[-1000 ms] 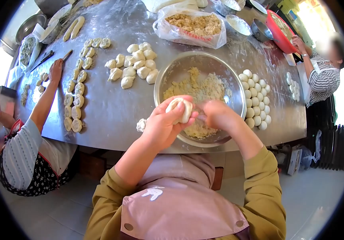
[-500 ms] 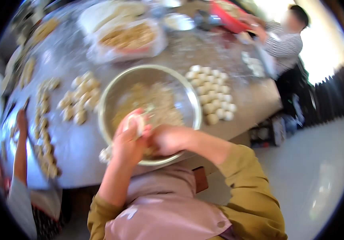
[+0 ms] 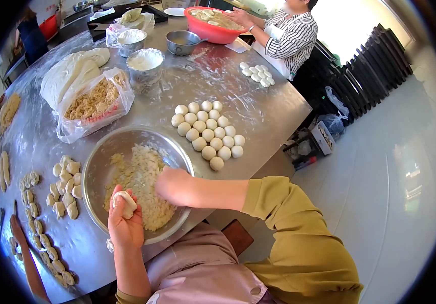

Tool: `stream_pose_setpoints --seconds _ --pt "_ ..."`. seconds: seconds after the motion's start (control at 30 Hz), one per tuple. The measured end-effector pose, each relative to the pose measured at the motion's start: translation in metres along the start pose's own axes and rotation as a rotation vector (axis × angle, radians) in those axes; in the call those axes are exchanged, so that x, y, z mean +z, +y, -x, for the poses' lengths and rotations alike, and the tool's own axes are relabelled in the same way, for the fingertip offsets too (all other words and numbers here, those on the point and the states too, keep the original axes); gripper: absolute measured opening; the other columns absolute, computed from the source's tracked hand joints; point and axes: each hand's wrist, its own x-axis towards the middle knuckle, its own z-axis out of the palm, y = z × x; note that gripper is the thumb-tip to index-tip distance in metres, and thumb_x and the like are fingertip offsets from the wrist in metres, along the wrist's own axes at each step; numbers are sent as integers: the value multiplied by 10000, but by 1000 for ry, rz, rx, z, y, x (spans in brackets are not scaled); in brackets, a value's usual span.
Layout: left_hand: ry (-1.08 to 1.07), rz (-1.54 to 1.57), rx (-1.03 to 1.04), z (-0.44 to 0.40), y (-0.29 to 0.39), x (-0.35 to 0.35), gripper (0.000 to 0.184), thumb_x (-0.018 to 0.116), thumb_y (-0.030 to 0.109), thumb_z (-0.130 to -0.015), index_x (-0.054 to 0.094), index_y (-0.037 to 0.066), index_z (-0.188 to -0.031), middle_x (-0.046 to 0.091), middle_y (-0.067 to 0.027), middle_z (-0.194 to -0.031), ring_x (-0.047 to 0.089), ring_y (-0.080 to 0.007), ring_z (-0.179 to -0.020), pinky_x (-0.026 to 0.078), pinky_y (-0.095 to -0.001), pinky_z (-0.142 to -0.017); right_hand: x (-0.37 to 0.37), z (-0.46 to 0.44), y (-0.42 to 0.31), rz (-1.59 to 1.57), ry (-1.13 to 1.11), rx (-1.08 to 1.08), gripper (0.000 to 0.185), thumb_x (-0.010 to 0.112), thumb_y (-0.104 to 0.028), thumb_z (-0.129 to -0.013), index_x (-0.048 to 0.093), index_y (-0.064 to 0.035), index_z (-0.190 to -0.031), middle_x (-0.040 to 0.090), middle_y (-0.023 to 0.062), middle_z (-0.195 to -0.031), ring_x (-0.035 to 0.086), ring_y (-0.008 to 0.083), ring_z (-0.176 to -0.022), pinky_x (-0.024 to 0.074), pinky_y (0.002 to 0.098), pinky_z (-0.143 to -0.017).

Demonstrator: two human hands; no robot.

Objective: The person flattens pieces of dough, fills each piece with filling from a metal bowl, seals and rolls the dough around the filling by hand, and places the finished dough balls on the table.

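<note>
My left hand (image 3: 126, 225) is closed around a pale piece of dough (image 3: 125, 204), cupped at the near left rim of a steel bowl (image 3: 189, 167). Inside that bowl lies a crumbly yellow and white filling (image 3: 144, 175). My right hand (image 3: 173, 186) reaches over the bowl's right rim and down against the filling; its fingers are blurred and tucked out of sight. Beyond the bowl, to the right, round dough balls (image 3: 208, 135) sit in rows. Left of the bowl is a pile of dough pieces (image 3: 66, 183).
A bag of brown crumbly filling (image 3: 96, 100) lies beside a large dough mass (image 3: 71, 76). Several bowls, one a steel pan (image 3: 181, 43), stand farther back. Across the table a person in stripes (image 3: 294, 38) works at a red basin (image 3: 213, 29). Another person's arm (image 3: 28, 263) reaches in at left.
My hands have moved apart: the left stays around the dough, while the right has gone from beside it into the filling. The view has swung, showing more of the table's far side.
</note>
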Motion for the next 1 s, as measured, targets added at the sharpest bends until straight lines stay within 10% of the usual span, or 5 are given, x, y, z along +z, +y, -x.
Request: stream_pose_setpoints --seconds 0.07,0.27,0.77,1.0 --pt "-13 18 -17 -3 -4 -3 326 493 184 -999 488 44 -1294 604 -79 -1101 610 -144 -908 544 -274 -817 18 -5 6 17 235 122 178 676 -47 -663 737 -51 -831 687 146 -832 676 321 -833 550 373 -721" --pt "55 -78 -56 4 -6 12 268 520 184 -988 524 28 -1206 616 -97 -1067 620 -145 -872 561 -228 -766 5 -6 -5 -67 -185 73 124 603 -55 -726 711 -28 -780 673 192 -852 665 373 -794 548 422 -691" --pt "178 -89 -8 -1 -3 17 274 504 131 -990 521 24 -1242 606 -111 -1083 631 -182 -916 562 -242 -798 -15 -11 10 -528 -415 -76 377 733 -267 -662 710 -77 -987 706 127 -906 665 270 -846 522 370 -751" --pt "210 98 -179 -14 -4 15 326 447 191 -993 470 -33 -1228 528 -136 -1219 532 -268 -1127 487 -386 -936 -61 0 7 -730 107 -30 310 741 -292 -768 703 -65 -976 692 160 -945 663 264 -859 513 348 -748"
